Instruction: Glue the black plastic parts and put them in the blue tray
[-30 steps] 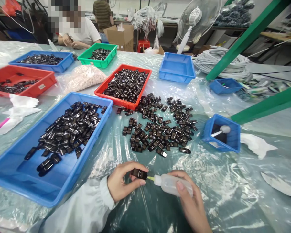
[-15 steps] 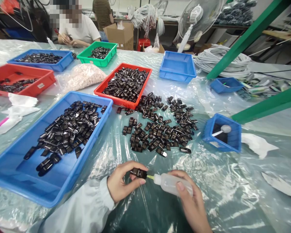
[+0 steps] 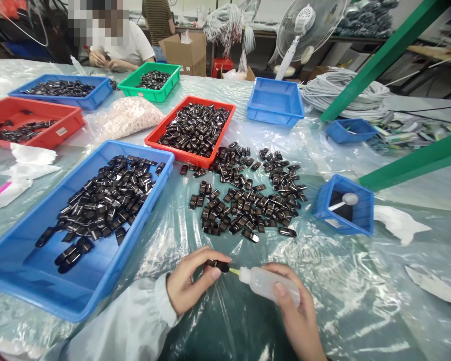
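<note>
Near the front of the table my left hand (image 3: 190, 283) pinches a small glossy black toy car body (image 3: 220, 264) between thumb and fingers. My right hand (image 3: 296, 306) is wrapped round a translucent white squeeze bottle (image 3: 268, 283), which lies tilted nearly flat. Its thin yellowish nozzle tip (image 3: 233, 271) points left and meets the right end of the black piece; whether liquid comes out cannot be seen. Just beyond both hands a loose pile of similar black pieces (image 3: 248, 200) is spread over the plastic sheet.
A large blue tray (image 3: 135, 240) of black pieces stands at left, a red tray (image 3: 230, 123) of them behind the pile. On the right are a small blue bin (image 3: 325, 213) with a white spoon (image 3: 348, 199) and green posts (image 3: 409, 163). A co-worker (image 3: 124, 45) sits across the table.
My left fingers have turned the black piece, so its end now faces more towards me and the thumb covers more of it. The bottle has barely moved.
</note>
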The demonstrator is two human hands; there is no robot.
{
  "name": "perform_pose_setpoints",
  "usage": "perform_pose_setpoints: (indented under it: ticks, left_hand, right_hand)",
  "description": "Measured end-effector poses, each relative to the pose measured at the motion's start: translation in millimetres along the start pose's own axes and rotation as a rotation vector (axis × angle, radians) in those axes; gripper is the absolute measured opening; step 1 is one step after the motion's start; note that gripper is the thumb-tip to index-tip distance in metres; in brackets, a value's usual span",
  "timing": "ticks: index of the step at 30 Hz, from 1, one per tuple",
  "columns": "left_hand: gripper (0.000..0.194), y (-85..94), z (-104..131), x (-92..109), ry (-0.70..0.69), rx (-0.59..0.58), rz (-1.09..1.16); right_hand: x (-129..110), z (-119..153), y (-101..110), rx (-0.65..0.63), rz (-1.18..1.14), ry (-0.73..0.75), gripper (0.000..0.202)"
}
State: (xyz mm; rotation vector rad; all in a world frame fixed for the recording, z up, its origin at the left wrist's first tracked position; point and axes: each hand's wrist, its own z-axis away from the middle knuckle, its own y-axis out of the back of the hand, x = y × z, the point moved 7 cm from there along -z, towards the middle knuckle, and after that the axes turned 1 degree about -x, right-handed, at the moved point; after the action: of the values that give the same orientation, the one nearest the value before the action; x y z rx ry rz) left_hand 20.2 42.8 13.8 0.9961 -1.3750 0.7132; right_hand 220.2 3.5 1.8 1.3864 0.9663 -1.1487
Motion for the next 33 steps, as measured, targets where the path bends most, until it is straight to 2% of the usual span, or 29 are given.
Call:
perform_pose_setpoints:
  ticks: [3, 6, 11, 16, 25, 33]
  left_hand:
    - [0.031, 0.5, -1, -2, -0.030, 0.000, 0.058]
    - [0.031, 0.6, -1, -6, -0.016, -0.006, 0.110]
    - [0.024, 6.5, -3, -9, 0.031, 0.051, 0.016]
    - [0.025, 9.4, -2, -12, 0.089, 0.075, 0.024]
    - [0.018, 9.2, -3, -3, 0.025, 0.051, 0.003]
    - [0.018, 11.0, -2, -2, 0.012, 0.063, 0.013]
  right_hand:
    - [-1, 1, 3, 0.011, 0.024, 0.023, 0.016]
    - [-2, 1, 5, 0.029, 0.045, 0.041, 0.014]
    - [-3, 2, 8, 0.042, 0.069, 0.064, 0.014]
    - [-7, -1, 10, 0.057, 0.069, 0.081, 0.020]
    - [-8, -3, 14, 0.062, 0.041, 0.062, 0.026]
    - [-6, -2, 14, 0.055, 0.050, 0.058, 0.024]
